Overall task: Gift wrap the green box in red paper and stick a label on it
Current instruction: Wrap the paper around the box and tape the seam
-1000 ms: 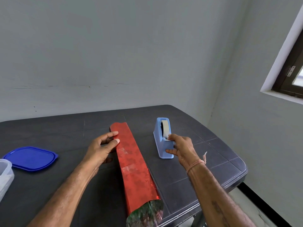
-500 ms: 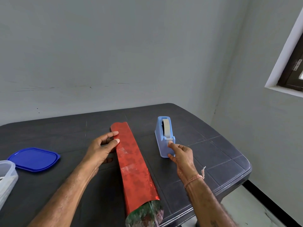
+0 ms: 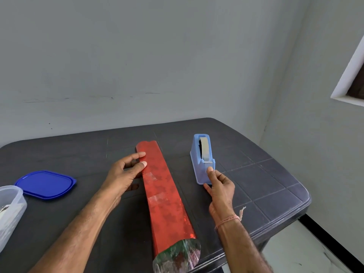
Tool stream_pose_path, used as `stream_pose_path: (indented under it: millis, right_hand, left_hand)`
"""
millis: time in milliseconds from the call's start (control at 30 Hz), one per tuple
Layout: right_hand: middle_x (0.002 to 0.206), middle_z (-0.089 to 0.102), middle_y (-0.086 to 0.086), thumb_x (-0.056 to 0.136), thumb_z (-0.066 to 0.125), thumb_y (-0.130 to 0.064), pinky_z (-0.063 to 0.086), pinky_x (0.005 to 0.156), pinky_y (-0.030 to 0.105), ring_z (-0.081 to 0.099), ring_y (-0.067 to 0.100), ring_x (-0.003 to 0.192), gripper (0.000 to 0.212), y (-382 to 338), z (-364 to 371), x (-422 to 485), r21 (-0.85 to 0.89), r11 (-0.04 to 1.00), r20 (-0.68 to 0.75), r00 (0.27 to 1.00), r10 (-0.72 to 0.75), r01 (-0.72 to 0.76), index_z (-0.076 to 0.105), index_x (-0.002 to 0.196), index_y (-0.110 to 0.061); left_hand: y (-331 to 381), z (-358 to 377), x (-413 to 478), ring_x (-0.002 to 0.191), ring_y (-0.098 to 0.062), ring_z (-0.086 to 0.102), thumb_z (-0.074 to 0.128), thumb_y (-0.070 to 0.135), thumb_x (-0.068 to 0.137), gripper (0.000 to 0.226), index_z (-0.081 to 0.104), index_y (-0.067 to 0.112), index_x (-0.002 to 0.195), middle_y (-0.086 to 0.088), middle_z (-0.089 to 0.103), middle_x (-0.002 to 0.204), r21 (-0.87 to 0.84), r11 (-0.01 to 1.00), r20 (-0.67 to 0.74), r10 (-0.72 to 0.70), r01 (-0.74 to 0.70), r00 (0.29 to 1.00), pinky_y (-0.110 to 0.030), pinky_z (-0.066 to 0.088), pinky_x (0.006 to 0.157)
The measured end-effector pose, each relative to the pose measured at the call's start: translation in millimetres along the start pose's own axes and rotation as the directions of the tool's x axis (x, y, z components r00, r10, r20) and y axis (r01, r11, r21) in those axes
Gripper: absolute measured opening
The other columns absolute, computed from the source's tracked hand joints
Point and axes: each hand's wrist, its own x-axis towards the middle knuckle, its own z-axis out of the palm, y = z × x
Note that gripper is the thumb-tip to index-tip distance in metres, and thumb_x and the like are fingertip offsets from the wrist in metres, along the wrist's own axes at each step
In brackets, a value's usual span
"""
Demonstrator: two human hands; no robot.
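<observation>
Wrapping status: the box [image 3: 163, 194] lies lengthwise at mid-desk, sleeved in red paper [image 3: 169, 223]; two tape patches [image 3: 150, 176] already close the top seam, while the near end of the sleeve flares open over the edge of the desk [image 3: 266, 174]. Left hand [image 3: 122, 178] has not moved over the last second: thumb and forefinger lie on top of the box near its far end, the remaining fingers curl down its left side, and the box is clamped in place. Right hand [image 3: 220, 186] has changed: a second ago it was wrapped over the cutter end of the dispenser [image 3: 201, 164]; it has since drawn back towards the person, and now only the forefinger tip touches the front face just below the blade, with the thumb by the base. Its fingers are half curled; whether a clear strip is pinched between them cannot be determined. Judgement: a further length of tape is being drawn or torn, so seam fixing continues; end folds and label are outstanding, and no label is in view. Lid [image 3: 45, 184] and tub [image 3: 9, 209] sit well apart at the left
</observation>
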Motion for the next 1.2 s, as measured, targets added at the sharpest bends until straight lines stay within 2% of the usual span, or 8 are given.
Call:
stream_pose_path:
  millis: [233,567,733,800,867,967,1067,1200]
  right_hand:
    - [0.102,0.074,0.019,0.086,0.083,-0.023,0.063,0.076,0.042,0.073,0.026,0.087,0.024,17,3,12,-0.092,0.995,-0.123,0.991,-0.052,0.041,0.074,0.064,-0.017]
    - [0.108,0.075,0.003,0.084,0.081,-0.019,0.061,0.088,0.044,0.072,0.023,0.095,0.023,15,5,6,-0.266,0.963,-0.199,0.976,-0.088,0.033,0.073,0.062,-0.013]
    - [0.072,0.067,0.000,0.091,0.076,-0.023,0.058,0.090,0.049,0.062,0.013,0.073,0.031,13,-7,-10,-0.200,0.979,-0.118,0.992,-0.049,0.025,0.069,0.064,-0.010]
    - [0.077,0.071,0.004,0.094,0.074,-0.029,0.060,0.087,0.047,0.065,0.014,0.075,0.025,14,-11,-18,-0.207,0.978,-0.091,0.995,-0.049,0.029,0.073,0.077,-0.011]
    - [0.095,0.074,0.010,0.097,0.070,-0.031,0.062,0.083,0.039,0.069,0.018,0.086,0.021,9,-9,-26,-0.243,0.966,-0.003,0.996,-0.087,0.084,0.073,0.092,-0.011]
    - [0.094,0.069,0.007,0.100,0.065,-0.029,0.059,0.074,0.027,0.064,0.012,0.087,0.023,-20,9,-30,-0.289,0.935,0.320,0.941,-0.108,0.206,0.072,0.096,-0.007]
    - [0.089,0.066,0.000,0.100,0.064,-0.031,0.056,0.071,0.024,0.064,0.008,0.089,0.025,-54,44,-25,-0.376,0.881,0.608,0.794,0.002,0.286,0.070,0.097,-0.007]
    - [0.083,0.062,-0.006,0.102,0.061,-0.029,0.049,0.067,0.020,0.057,0.004,0.078,0.022,-82,95,-10,-0.494,0.697,0.793,0.598,0.115,0.521,0.067,0.095,-0.009]
  left_hand:
    - [-3,2,3,0.094,-0.004,0.067,0.069,0.023,0.095,0.030,0.070,0.035,0.122,-0.005,0.068,0.119,0.017,1.000,0.006,0.005,-0.005,1.000,-0.017,0.045,0.064]
    - [1,2,-1,0.098,-0.010,0.067,0.070,0.021,0.095,0.029,0.071,0.032,0.122,0.002,0.070,0.111,0.006,1.000,0.000,0.000,0.000,1.000,-0.031,0.056,0.074]
    - [2,1,-3,0.102,-0.013,0.068,0.070,0.022,0.095,0.027,0.071,0.035,0.119,0.003,0.070,0.112,-0.009,1.000,0.010,-0.010,0.010,1.000,-0.042,0.057,0.081]
    - [2,0,-2,0.102,-0.013,0.068,0.070,0.022,0.095,0.027,0.071,0.036,0.118,0.003,0.069,0.114,-0.002,1.000,0.021,-0.004,0.004,1.000,-0.040,0.056,0.080]
    - [3,-1,0,0.103,-0.010,0.067,0.071,0.022,0.094,0.028,0.071,0.037,0.118,0.006,0.068,0.116,0.007,1.000,0.031,-0.009,0.009,0.999,-0.040,0.056,0.083]
    - [3,-3,5,0.104,-0.007,0.067,0.073,0.022,0.093,0.031,0.071,0.041,0.117,0.011,0.068,0.118,0.003,0.999,0.067,-0.034,0.033,0.997,-0.041,0.059,0.083]
    - [3,-7,7,0.101,-0.004,0.068,0.073,0.022,0.093,0.034,0.070,0.042,0.120,0.012,0.068,0.119,-0.013,0.998,0.099,-0.053,0.055,0.994,-0.033,0.057,0.075]
    - [2,-13,13,0.112,-0.009,0.066,0.076,0.028,0.090,0.034,0.070,0.048,0.117,0.014,0.069,0.123,0.008,0.996,0.127,-0.084,0.084,0.988,-0.037,0.056,0.081]
